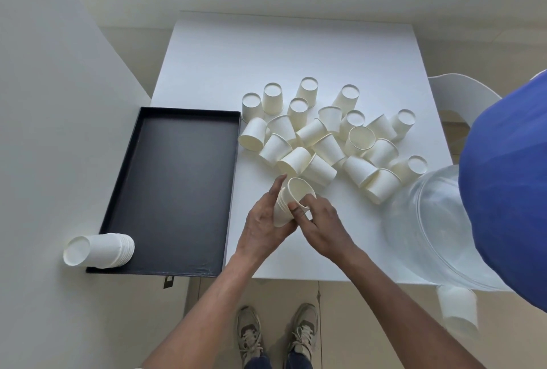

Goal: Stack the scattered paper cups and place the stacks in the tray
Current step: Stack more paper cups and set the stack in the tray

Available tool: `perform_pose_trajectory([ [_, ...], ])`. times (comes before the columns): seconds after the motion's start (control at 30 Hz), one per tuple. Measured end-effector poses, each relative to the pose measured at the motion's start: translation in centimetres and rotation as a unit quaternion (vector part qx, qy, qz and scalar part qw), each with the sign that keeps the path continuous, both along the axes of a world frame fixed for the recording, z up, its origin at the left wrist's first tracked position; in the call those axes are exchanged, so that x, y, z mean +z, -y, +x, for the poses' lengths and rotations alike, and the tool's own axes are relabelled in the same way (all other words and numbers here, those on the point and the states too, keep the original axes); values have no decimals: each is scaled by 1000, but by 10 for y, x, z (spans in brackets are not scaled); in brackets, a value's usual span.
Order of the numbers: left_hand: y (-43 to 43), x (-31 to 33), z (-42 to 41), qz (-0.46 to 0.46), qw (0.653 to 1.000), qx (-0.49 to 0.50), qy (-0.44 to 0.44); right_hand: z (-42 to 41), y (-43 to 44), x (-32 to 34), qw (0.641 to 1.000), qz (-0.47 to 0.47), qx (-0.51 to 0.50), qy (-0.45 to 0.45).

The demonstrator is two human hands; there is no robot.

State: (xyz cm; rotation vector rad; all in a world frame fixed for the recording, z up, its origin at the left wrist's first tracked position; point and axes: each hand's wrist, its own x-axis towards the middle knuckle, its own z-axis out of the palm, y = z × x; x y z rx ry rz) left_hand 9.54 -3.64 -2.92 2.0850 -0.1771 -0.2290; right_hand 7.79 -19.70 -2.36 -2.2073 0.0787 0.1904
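Note:
Several white paper cups (325, 134) lie scattered on the white table (281, 51), some upside down, some on their sides. My left hand (262, 226) holds a short stack of cups (281, 208) near the table's front. My right hand (321, 225) pinches the rim of the top cup (299, 191), which sits tilted in that stack. A black tray (177, 191) lies on the table's left. A finished stack of cups (100, 250) lies on its side across the tray's near left corner.
A clear plastic bowl (429, 235) sits at the table's front right corner. A blue shape (509, 191) fills the right edge of view. A cup stack (458, 309) shows below the bowl. A white chair (461, 96) stands to the right, and a wall runs along the left.

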Motion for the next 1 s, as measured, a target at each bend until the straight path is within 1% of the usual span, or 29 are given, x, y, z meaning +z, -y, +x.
perform_pose_trajectory([
  [0.07, 2, 0, 0, -17, 1000, -6, 7, 3, 1, -2, 998, 40, 13, -51],
  [0.13, 4, -1, 0, -7, 999, -13, 41, 8, 2, 0, 989, 111, 15, -95],
  [0.17, 4, -3, 1, 5, 998, -11, 61, 10, 3, -1, 985, 140, 5, -101],
  [0.2, 4, -5, 2, 15, 997, -6, 75, 14, 4, -1, 985, 149, -12, -91],
  [0.23, 4, -6, 3, 22, 997, 0, 79, 19, 6, 0, 988, 135, -34, -60],
  [0.27, 3, -6, 4, 28, 997, 7, 79, 25, 9, 0, 993, 95, -65, -15],
  [0.33, 1, -7, 4, 35, 997, 11, 70, 41, 18, -2, 992, -35, -113, 52],
  [0.37, 0, -8, 4, 38, 997, 12, 65, 49, 22, -3, 987, -113, -107, 50],
  [0.43, -1, -9, 4, 41, 997, 10, 58, 64, 28, -8, 961, -273, -45, -17],
  [0.47, -2, -9, 4, 44, 997, 9, 57, 71, 29, -10, 943, -328, -14, -54],
  [0.53, -3, -9, 3, 48, 997, 8, 52, 79, 30, -13, 920, -380, 19, -94],
  [0.6, -4, -8, 3, 47, 998, 10, 40, 80, 30, -18, 914, -393, 26, -100],
  [0.7, -4, -5, 4, 43, 999, 15, 9, 72, 32, -25, 913, -398, 7, -91],
  [0.77, -4, -3, 6, 45, 999, 19, -8, 64, 36, -29, 919, -385, -12, -84],
  [0.8, -5, -3, 7, 47, 999, 21, -14, 61, 37, -31, 930, -362, -31, -62],
  [0.83, -5, -3, 8, 50, 998, 23, -17, 58, 39, -31, 947, -313, -60, -31],
  [0.9, -7, -4, 10, 53, 998, 26, -21, 55, 39, -25, 978, -153, -140, 27],
  [0.97, -8, -4, 12, 55, 998, 29, -27, 54, 33, -13, 977, 2, -205, 56],
  [1.0, -7, -4, 12, 57, 998, 28, -28, 53, 29, -7, 971, 52, -227, 62],
])
